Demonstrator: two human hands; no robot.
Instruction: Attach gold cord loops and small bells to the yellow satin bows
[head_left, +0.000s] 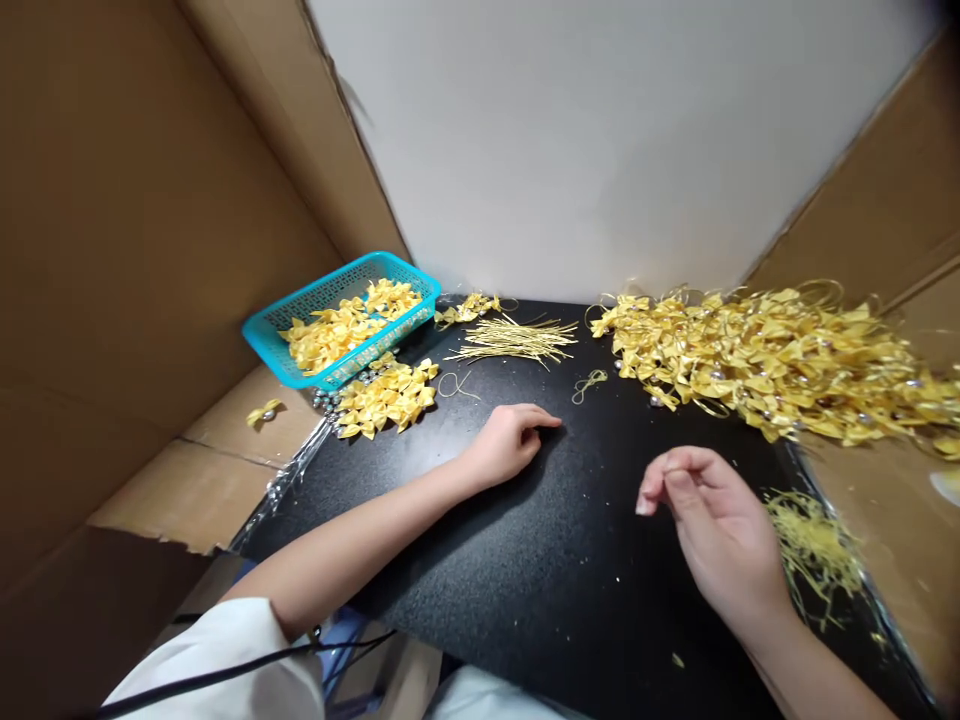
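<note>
My left hand point(510, 445) rests low over the black tabletop point(480, 590), its index finger stretched out to the right and the thumb bent beneath. Nothing shows in it. My right hand point(720, 540) is raised at the right, palm side partly turned up, the thumb tip against the curled fingers; I see nothing sticking out of it. Beyond the left hand lie a bundle of gold ties point(517, 340) and a pile of yellow ribbon bows point(390, 398). A small looped gold cord point(589, 384) lies between and beyond the hands.
A turquoise basket point(262, 345) of yellow bows stands back left, silvery beads point(326, 400) beside it. Gold bows with ties and beads form a large heap point(750, 360) at the back right. Cord scraps point(814, 550) lie right of my right hand. Cardboard walls point(150, 200) flank the table.
</note>
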